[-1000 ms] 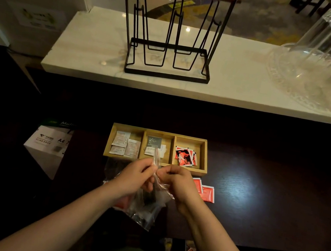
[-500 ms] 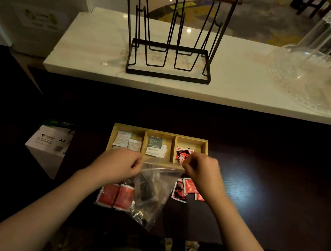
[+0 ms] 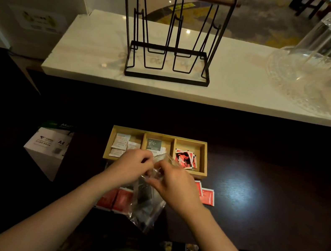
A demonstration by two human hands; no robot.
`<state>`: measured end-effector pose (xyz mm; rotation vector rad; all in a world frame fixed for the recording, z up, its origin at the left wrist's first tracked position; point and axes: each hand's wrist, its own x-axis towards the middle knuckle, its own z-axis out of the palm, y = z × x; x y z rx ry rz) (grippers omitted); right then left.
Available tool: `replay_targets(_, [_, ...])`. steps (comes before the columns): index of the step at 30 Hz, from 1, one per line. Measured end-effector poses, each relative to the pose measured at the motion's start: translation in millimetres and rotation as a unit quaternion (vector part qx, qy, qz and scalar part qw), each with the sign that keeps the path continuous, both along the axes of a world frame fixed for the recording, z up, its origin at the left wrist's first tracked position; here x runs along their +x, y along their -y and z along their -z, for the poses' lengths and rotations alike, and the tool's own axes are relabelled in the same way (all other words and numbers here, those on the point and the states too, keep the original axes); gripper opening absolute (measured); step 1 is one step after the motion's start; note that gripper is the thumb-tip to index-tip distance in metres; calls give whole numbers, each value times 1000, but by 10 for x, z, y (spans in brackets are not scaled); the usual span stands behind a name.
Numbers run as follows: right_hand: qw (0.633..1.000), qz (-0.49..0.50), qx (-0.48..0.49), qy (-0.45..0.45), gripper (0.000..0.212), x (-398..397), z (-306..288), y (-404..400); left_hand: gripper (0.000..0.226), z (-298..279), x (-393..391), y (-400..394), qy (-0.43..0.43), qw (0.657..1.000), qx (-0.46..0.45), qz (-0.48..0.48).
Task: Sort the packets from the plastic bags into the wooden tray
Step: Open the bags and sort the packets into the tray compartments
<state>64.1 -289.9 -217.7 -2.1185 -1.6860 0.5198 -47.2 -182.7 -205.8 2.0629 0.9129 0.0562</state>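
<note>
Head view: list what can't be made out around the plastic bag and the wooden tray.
- Plastic bag contents: dark packets, blurred by crinkled film.
- Bag mouth: covered by left hand and right hand.
- Wooden tray near wall: partly behind both hands.
- Packet print: too small.
- Red packets on the table: partly under the right hand.

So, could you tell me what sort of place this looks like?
Probably a hotel or café service counter: upturned glasses on a marble ledge, a wire cup rack, and a wooden tray of sachets.
</note>
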Motion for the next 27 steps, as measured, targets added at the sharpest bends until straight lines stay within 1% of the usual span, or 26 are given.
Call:
replay_targets(2, [999, 25, 31, 30, 25, 9, 43, -57, 29, 69, -35, -23, 62, 993, -89, -48])
replay_targets(4, [998, 30, 53, 19, 22, 34, 9, -116, 29, 222, -81, -43, 96, 970, -180, -135])
replay_targets(6, [997, 10, 80, -15, 23, 42, -81, -167, 25, 436, -162, -27, 75, 941, -244, -223])
replay_targets(7, [995, 5, 99, -28, 23, 42, -147, -187, 23, 538, -216, 0, 55, 930, -264, -251])
replay_targets(10, [988, -8, 142, -65, 19, 40, -361, -234, 22, 718, -367, 112, 33, 905, -309, -291])
replay_targets(12, [980, -23, 164, -107, 17, 35, -513, -270, 30, 686, -393, 173, 46, 879, -361, -307])
replay_targets(13, [975, -27, 171, -141, 18, 39, -576, -289, 37, 649, -395, 196, 57, 861, -398, -311])
replay_targets(15, [961, -18, 182, -207, 18, 63, -644, -329, 47, 571, -387, 221, 101, 811, -473, -330])
replay_targets(17, [952, -5, 186, -244, 17, 100, -652, -357, 51, 513, -384, 217, 148, 763, -525, -347])
replay_targets(19, [946, -9, 180, -269, 17, 128, -651, -369, 51, 472, -392, 184, 182, 728, -560, -350])
replay_targets(20, [941, -13, 175, -289, 17, 143, -656, -374, 49, 465, -404, 155, 191, 723, -563, -353])
replay_targets(21, [936, -16, 169, -309, 16, 159, -666, -383, 46, 450, -414, 126, 193, 727, -554, -357])
replay_targets(23, [933, -13, 166, -320, 13, 192, -710, -407, 40, 433, -440, 57, 194, 753, -500, -381])
replay_targets(25, [945, 2, 175, -277, 10, 257, -721, -440, 29, 391, -468, -1, 211, 777, -429, -409])
replay_targets(27, [966, 31, 161, -199, 10, 356, -676, -476, 22, 329, -509, -61, 217, 799, -355, -434])
